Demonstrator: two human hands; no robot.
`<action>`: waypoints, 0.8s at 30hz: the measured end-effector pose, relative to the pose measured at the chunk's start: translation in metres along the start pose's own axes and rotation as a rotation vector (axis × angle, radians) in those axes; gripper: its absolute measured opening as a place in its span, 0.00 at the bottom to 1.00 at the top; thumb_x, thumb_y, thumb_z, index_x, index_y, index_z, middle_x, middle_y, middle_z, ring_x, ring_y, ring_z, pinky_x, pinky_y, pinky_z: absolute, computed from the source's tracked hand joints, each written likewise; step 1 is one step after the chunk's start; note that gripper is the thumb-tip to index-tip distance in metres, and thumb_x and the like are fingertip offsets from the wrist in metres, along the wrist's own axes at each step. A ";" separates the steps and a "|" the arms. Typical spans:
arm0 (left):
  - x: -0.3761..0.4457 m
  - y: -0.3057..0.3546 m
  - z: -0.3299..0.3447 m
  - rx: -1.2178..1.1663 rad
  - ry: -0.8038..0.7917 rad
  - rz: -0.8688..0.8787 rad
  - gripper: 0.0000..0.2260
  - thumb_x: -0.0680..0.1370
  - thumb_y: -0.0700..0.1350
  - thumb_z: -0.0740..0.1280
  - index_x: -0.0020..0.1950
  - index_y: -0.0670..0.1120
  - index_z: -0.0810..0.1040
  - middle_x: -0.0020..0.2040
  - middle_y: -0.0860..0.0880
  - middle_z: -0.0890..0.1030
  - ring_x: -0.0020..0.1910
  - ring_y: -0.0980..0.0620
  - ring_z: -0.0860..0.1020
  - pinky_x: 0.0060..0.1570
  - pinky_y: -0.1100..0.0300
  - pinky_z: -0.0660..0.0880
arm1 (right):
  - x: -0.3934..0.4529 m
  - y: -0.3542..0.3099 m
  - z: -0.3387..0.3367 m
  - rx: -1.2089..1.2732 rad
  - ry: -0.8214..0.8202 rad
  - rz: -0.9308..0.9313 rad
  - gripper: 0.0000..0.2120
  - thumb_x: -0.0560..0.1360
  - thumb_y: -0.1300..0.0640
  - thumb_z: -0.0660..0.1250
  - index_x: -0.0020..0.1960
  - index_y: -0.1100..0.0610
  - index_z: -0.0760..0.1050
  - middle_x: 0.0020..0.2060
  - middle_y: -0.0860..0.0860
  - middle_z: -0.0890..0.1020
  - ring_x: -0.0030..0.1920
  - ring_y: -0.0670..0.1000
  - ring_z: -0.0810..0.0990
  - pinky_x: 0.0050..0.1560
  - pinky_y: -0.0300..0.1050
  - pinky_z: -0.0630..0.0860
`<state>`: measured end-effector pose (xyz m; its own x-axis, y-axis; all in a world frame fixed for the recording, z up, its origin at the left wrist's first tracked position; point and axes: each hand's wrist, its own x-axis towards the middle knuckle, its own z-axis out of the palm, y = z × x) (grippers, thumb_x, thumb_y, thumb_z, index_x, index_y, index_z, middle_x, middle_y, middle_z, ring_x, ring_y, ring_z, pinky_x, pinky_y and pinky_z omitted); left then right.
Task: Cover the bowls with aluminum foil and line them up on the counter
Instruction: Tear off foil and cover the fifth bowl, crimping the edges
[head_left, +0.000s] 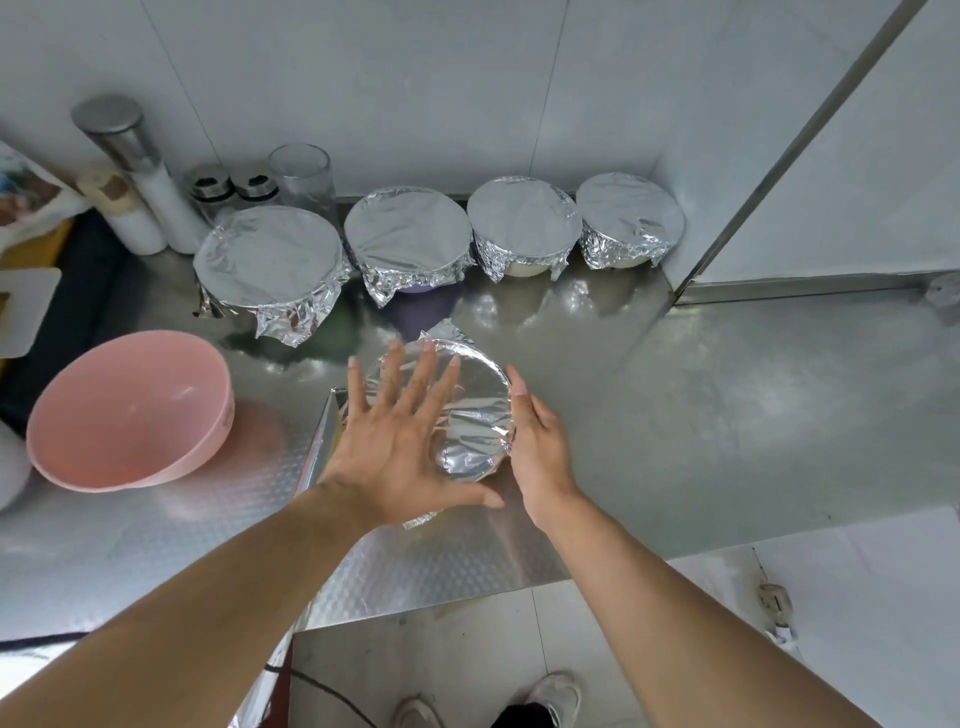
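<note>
The left hand lies spread flat on the foil-covered bowl, the right hand cupping its rim.

Back edge is blocked by four covered bowls; left by pink bowl. Counter at right is left open.
</note>
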<state>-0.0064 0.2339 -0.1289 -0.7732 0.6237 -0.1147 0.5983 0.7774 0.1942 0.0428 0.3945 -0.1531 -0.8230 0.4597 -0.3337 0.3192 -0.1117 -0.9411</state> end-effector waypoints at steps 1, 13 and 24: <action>-0.006 0.001 0.000 -0.064 0.108 -0.001 0.58 0.65 0.87 0.45 0.84 0.52 0.37 0.84 0.48 0.38 0.81 0.43 0.31 0.76 0.31 0.35 | 0.001 -0.005 -0.004 0.009 0.000 -0.001 0.20 0.84 0.42 0.59 0.68 0.50 0.79 0.61 0.45 0.84 0.62 0.43 0.80 0.68 0.44 0.74; -0.037 0.069 0.014 -1.121 0.740 -0.823 0.30 0.82 0.56 0.57 0.83 0.48 0.57 0.83 0.50 0.57 0.82 0.54 0.52 0.81 0.49 0.50 | 0.020 -0.030 -0.005 -0.490 0.030 -0.124 0.22 0.81 0.47 0.61 0.73 0.52 0.74 0.60 0.48 0.83 0.61 0.47 0.80 0.69 0.48 0.73; -0.003 0.038 0.035 -0.946 0.665 -0.752 0.24 0.86 0.48 0.57 0.82 0.45 0.61 0.81 0.49 0.62 0.80 0.52 0.59 0.77 0.60 0.54 | 0.026 -0.031 0.022 -0.965 -0.237 -0.453 0.24 0.87 0.52 0.52 0.82 0.52 0.58 0.80 0.45 0.61 0.78 0.45 0.57 0.76 0.36 0.53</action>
<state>0.0263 0.2645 -0.1557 -0.9579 -0.2816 -0.0551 -0.1666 0.3892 0.9060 0.0015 0.3901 -0.1340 -0.9936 0.0910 -0.0671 0.1130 0.8108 -0.5743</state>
